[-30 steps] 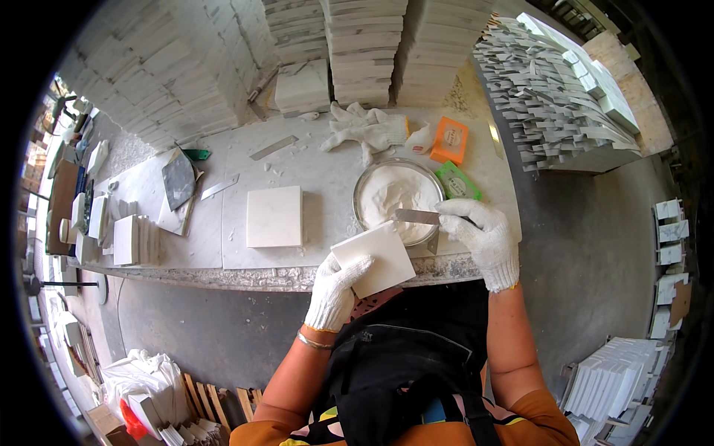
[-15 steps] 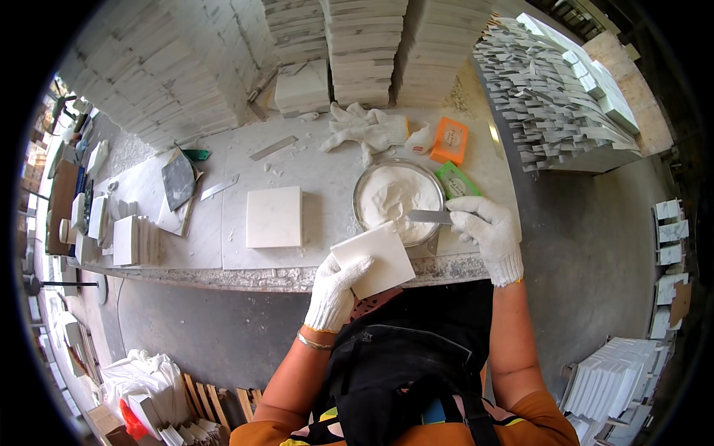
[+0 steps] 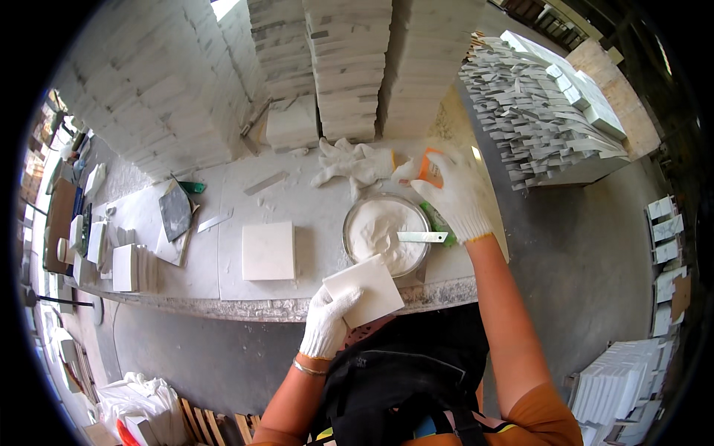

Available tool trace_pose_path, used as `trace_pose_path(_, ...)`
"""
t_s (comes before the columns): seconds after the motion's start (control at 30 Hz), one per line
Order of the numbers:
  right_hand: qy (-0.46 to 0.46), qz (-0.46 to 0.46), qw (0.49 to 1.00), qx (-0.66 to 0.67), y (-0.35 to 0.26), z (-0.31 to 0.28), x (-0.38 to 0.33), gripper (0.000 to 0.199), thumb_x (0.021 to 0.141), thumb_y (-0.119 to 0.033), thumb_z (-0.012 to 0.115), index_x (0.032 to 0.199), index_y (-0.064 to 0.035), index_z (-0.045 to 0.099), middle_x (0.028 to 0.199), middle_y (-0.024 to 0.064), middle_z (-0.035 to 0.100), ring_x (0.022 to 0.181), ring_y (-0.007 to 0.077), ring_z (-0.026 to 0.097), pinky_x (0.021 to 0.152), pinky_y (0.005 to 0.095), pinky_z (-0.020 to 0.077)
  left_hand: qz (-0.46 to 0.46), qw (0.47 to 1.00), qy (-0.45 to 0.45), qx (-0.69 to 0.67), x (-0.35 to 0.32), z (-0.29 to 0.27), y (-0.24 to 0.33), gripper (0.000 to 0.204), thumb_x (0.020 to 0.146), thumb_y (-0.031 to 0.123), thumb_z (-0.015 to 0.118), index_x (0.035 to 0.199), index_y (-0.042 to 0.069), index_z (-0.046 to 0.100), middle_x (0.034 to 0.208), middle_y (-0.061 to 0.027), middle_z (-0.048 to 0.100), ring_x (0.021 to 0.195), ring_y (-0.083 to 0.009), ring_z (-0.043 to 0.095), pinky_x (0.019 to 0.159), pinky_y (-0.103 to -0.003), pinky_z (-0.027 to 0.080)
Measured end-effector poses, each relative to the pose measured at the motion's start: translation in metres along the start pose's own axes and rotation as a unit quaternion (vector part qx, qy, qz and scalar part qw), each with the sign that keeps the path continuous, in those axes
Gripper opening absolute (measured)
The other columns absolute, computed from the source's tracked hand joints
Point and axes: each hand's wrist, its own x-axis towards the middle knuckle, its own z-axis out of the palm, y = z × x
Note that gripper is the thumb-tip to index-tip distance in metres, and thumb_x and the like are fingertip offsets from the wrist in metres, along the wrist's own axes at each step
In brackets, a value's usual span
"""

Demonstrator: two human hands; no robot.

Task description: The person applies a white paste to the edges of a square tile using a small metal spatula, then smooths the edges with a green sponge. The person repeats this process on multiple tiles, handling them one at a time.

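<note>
My left hand [image 3: 326,320], in a white knit glove, grips a square white stone tile [image 3: 364,291] near the table's front edge, the thumb lying over its face. My right hand [image 3: 454,197], gloved alike, is closed around a small orange box [image 3: 431,169] beyond the bowl. A round metal bowl [image 3: 347,249] of white powder stands just past the tile. Across its right rim lies a flat metal blade [image 3: 422,237], with no hand on it. Partly under my right wrist is a green box [image 3: 442,223].
A stack of square white tiles [image 3: 268,252] sits left of the bowl. Spare white gloves [image 3: 355,163] lie behind it. Metal strips [image 3: 266,183] and dark stone pieces [image 3: 175,213] are on the left. Tall tile stacks [image 3: 348,67] line the back.
My right hand has let go of the metal blade, leaving it across the bowl rim, and moved away from me to the orange box. The left hand still holds the tile.
</note>
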Motion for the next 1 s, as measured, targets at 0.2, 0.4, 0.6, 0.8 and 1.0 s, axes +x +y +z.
trace_pose_path(0.2,-0.069,-0.034,0.995,-0.070,0.006,0.032,0.014,0.036,0.079,-0.028,0.077,0.113,-0.0141,0.073,0.129,0.0121,0.062,0.120,0.0297,0.058,0.100,0.0402,0.0487,-0.007,1.000,-0.006,0.013,0.000,0.003,0.002,0.044,0.092,0.007,0.072,0.132,-0.006,0.060,0.119,-0.0117,0.070,0.103,-0.0185,0.068,0.092,-0.031,0.055)
trace_pose_path(0.4,-0.106,0.108,0.931,0.331,0.002,-0.014,-0.014,0.028,0.084,-0.013,0.073,0.108,0.0001,0.068,0.109,0.0065,0.066,0.097,0.0147,0.064,0.092,0.0311,0.0507,-0.012,1.000,0.001,0.021,0.000,-0.002,0.000,0.044,0.092,0.008,0.073,0.132,-0.005,0.060,0.118,-0.0105,0.070,0.103,-0.0171,0.067,0.091,-0.031,0.055)
trace_pose_path(0.6,-0.240,0.114,0.845,0.464,-0.004,-0.065,-0.062,0.040,0.085,-0.014,0.076,0.119,0.0033,0.066,0.111,0.0062,0.068,0.101,0.0114,0.062,0.091,0.0285,0.0505,-0.013,1.000,0.000,0.017,0.000,-0.002,0.000,0.044,0.092,0.007,0.072,0.132,-0.005,0.059,0.119,-0.0115,0.069,0.103,-0.0181,0.068,0.091,-0.032,0.055)
trace_pose_path(0.8,-0.263,0.056,0.852,0.449,-0.015,-0.068,-0.084,0.036,0.088,-0.017,0.076,0.120,0.0003,0.070,0.114,0.0089,0.072,0.100,0.0148,0.066,0.090,0.0302,0.0523,-0.004,1.000,0.001,0.026,0.000,-0.001,-0.001,0.042,0.093,0.009,0.070,0.132,-0.005,0.060,0.116,-0.0103,0.069,0.101,-0.0184,0.068,0.088,-0.033,0.057)
trace_pose_path(1.0,-0.257,0.014,0.874,0.411,-0.007,-0.053,-0.090,0.037,0.088,-0.022,0.076,0.118,-0.0016,0.072,0.119,0.0120,0.073,0.103,0.0202,0.070,0.093,0.0334,0.0538,0.000,1.000,-0.009,0.019,-0.001,0.000,0.001,0.042,0.093,0.009,0.070,0.132,-0.005,0.060,0.117,-0.0107,0.069,0.102,-0.0179,0.068,0.089,-0.032,0.056)
